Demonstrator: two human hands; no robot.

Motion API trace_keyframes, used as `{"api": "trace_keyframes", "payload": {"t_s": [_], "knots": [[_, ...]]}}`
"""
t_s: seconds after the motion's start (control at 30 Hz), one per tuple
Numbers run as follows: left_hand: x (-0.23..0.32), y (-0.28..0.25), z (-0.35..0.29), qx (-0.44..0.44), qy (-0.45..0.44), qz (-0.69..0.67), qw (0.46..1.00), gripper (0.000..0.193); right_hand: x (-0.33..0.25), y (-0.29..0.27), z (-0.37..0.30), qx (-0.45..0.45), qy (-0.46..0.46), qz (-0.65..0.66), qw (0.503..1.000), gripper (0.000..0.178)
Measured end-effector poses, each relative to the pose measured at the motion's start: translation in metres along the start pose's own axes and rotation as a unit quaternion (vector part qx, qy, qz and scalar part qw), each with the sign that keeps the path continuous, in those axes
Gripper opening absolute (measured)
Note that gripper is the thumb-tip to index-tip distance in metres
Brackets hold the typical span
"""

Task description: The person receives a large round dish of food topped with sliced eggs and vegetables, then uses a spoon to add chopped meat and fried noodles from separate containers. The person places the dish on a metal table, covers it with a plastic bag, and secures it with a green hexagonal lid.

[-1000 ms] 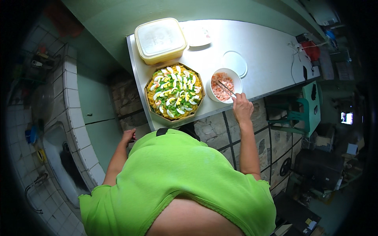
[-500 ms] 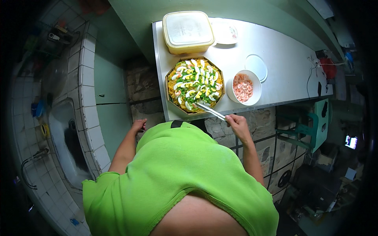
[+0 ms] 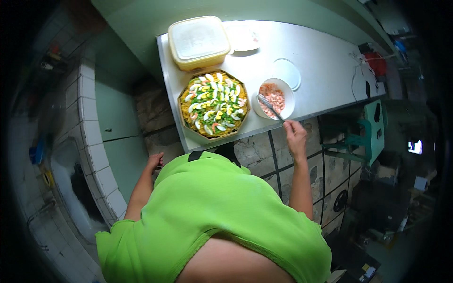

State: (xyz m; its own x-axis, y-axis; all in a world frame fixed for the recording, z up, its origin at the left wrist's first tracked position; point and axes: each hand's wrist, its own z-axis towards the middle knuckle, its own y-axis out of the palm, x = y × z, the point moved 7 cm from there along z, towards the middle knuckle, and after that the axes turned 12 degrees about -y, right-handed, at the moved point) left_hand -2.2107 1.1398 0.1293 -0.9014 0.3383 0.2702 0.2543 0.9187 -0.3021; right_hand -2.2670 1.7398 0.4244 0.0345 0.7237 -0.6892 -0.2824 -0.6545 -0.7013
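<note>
Right hand [image 3: 296,137] closed on the handle end of a fork [image 3: 270,107], tines in the white bowl [image 3: 286,89] of pink shrimp at 3 o'clock of the octagonal dish [image 3: 213,104]. Thin, stiff, light metal — best held far back on the handle; shrimp soft, slippery. Left hand [image 3: 155,161] loose, holding nothing, below the desk [image 3: 321,61] edge. Smooth pale desk, tiled walls around.

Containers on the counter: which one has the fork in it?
The small white bowl of pink shrimp, rightmost of the three. The right hand holds the fork into it; the octagonal dish and lidded tub have none.
</note>
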Motion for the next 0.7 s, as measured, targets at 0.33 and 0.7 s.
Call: {"api": "trace_keyframes", "payload": {"t_s": [0.33,0.7], "knots": [[0.017,0.011,-0.013,0.009,0.006,-0.018,1.0,0.037,0.028,-0.017,0.024,-0.036,0.031,-0.277,0.96,0.021],[0.024,0.011,-0.019,0.003,0.0,0.0,1.0,0.037,0.038,-0.046,0.028,-0.012,-0.026,-0.192,0.981,0.019]]}}
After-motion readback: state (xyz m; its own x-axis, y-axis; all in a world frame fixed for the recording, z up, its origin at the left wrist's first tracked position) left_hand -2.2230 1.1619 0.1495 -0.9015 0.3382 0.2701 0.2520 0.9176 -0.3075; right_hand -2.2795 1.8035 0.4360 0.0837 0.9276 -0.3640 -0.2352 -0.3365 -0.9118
